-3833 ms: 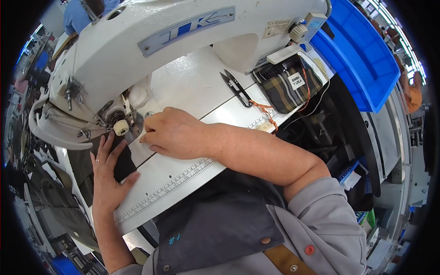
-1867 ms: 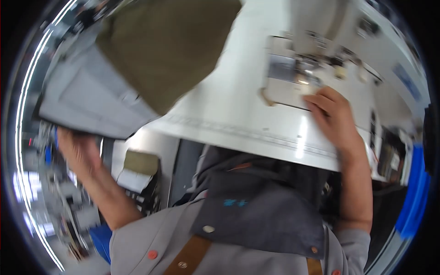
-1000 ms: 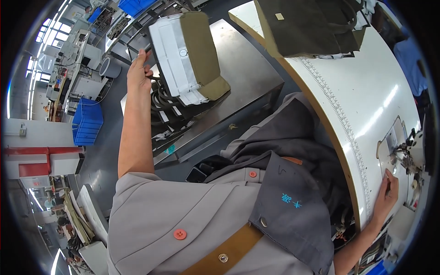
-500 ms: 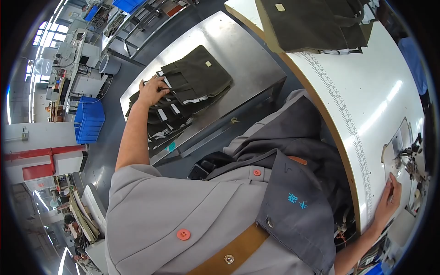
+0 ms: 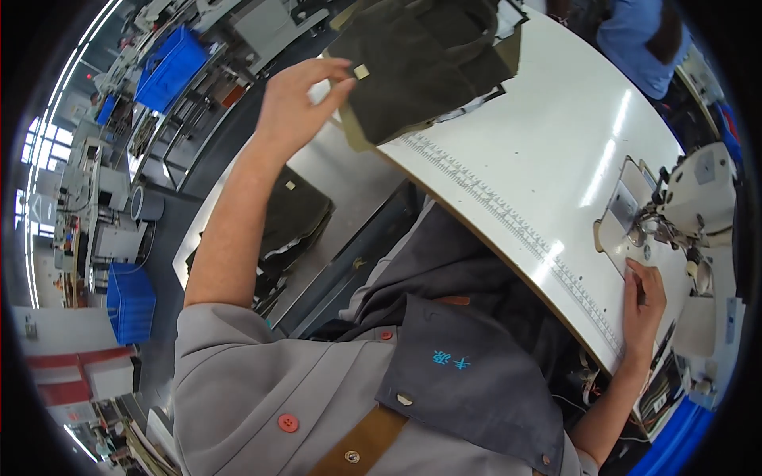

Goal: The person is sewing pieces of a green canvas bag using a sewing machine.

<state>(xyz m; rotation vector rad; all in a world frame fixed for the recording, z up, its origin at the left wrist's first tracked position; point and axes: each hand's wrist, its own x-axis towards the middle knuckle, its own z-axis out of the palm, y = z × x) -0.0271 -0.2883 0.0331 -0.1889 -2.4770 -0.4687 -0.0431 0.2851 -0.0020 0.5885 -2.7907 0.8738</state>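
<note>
My left hand (image 5: 298,103) is raised at the near left corner of a stack of dark olive cloth pieces (image 5: 425,67) on the white sewing table (image 5: 524,178). Its thumb and fingers are apart, with the fingertips beside a small pale sticker (image 5: 362,72) on the top piece. Whether they touch the cloth I cannot tell. Fingers stretched, my right hand (image 5: 644,301) rests on the tabletop just below the metal plate of a white sewing machine (image 5: 698,194). Behind my left forearm, more dark cloth pieces (image 5: 298,210) lie on a steel table (image 5: 349,170), partly hidden.
A printed ruler scale (image 5: 508,214) follows the table's front edge. To the left stand a blue bin (image 5: 131,301), a grey bucket (image 5: 148,204) and a blue crate (image 5: 171,70) on a rack. A person in blue (image 5: 643,40) is beyond the table.
My left hand has left the cloth on the steel table and moved up and right to the stack on the white table. The view has turned right; my right hand stays by the machine.
</note>
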